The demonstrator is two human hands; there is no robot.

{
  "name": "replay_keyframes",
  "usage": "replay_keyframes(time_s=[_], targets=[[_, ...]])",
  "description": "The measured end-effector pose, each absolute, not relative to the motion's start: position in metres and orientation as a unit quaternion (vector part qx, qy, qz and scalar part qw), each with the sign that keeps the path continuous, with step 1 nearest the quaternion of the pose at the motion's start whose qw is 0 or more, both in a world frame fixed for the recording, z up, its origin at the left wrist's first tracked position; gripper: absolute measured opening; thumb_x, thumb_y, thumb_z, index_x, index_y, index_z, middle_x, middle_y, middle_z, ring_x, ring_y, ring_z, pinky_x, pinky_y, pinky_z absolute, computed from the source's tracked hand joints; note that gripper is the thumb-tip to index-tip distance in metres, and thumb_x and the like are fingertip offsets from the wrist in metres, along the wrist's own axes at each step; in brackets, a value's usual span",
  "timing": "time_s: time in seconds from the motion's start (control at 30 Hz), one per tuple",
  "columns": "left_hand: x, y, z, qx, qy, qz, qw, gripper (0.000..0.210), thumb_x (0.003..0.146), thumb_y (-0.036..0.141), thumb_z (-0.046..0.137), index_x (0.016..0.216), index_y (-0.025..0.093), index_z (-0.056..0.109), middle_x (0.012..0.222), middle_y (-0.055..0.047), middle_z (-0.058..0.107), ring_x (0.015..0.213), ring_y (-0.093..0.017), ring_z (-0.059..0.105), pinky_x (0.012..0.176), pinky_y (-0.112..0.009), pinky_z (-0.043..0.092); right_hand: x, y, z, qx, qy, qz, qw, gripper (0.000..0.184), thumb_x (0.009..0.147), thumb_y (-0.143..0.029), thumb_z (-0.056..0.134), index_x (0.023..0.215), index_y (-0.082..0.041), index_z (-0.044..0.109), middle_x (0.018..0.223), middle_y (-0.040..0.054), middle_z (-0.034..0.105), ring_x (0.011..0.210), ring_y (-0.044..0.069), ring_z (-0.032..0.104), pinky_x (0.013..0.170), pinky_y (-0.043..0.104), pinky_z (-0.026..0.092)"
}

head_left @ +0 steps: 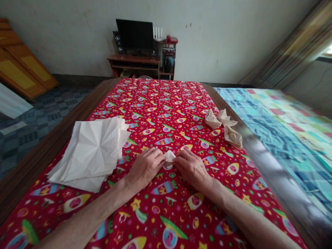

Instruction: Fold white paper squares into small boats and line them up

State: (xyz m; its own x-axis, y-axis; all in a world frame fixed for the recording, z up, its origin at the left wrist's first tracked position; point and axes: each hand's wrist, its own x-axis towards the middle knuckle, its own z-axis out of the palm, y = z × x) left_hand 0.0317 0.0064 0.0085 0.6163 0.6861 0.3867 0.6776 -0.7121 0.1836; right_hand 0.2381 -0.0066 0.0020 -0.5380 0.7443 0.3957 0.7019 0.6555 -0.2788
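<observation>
A small folded white paper piece (169,157) with a pointed top is between my two hands, low over the red patterned cloth. My left hand (147,164) pinches its left end, fingers pressed together. At the right end, the fingers of my right hand (191,167) are closed on it in the same way. My fingers cover both ends, so only the middle of the fold shows. To the left lies a stack of creased paper sheets (95,148). Several folded paper boats (232,137) sit at the right edge of the cloth.
The red cloth (166,204) covers a table with a dark wooden edge (90,93). Right of it is a bed with a chequered blue cover (261,121). Beyond stands a desk (133,59) with a monitor (135,36). A wooden cabinet (26,62) is at far left.
</observation>
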Motion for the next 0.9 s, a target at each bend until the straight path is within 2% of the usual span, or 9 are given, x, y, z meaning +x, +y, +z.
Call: replay_keyframes(time_s=[0.27,0.5,0.7,0.9], targets=[[0.031,0.015,-0.006,0.878,0.395,0.259,0.082,0.014,0.091,0.021,0.053,0.078,0.018,0.060,0.080,-0.001,0.060,0.079,-0.016,0.054,0.075,-0.029,0.044,0.238,-0.004,-0.006,-0.432,-0.845,0.111,0.296,0.017,0.094,-0.022,0.047,0.084,-0.018,0.061,0.081,0.0057,0.060,0.075,0.016,0.052,0.067,0.028,0.044],[0.032,0.020,-0.010,0.825,0.465,0.286,0.150,0.015,0.086,0.025,0.062,0.074,0.018,0.058,0.078,0.000,0.059,0.077,-0.016,0.055,0.074,-0.028,0.044,0.232,-0.007,0.000,-0.463,-0.831,0.128,0.282,0.015,0.094,-0.021,0.045,0.084,-0.018,0.056,0.081,0.0054,0.057,0.074,0.017,0.051,0.068,0.028,0.041],[0.033,0.020,-0.006,0.828,0.485,0.247,0.136,0.017,0.087,0.028,0.061,0.072,0.018,0.057,0.078,0.000,0.058,0.078,-0.016,0.055,0.074,-0.028,0.042,0.231,-0.005,-0.001,-0.485,-0.815,0.130,0.288,0.012,0.092,-0.020,0.047,0.081,-0.019,0.050,0.075,0.0028,0.055,0.067,0.015,0.049,0.062,0.026,0.037],[0.035,0.020,0.003,0.824,0.511,0.223,0.102,0.027,0.087,0.039,0.059,0.070,0.019,0.055,0.076,0.000,0.058,0.074,-0.016,0.054,0.067,-0.028,0.038,0.231,-0.002,0.005,-0.497,-0.825,0.112,0.242,0.013,0.091,-0.019,0.048,0.079,-0.019,0.051,0.072,0.0021,0.054,0.064,0.015,0.047,0.059,0.026,0.033]])
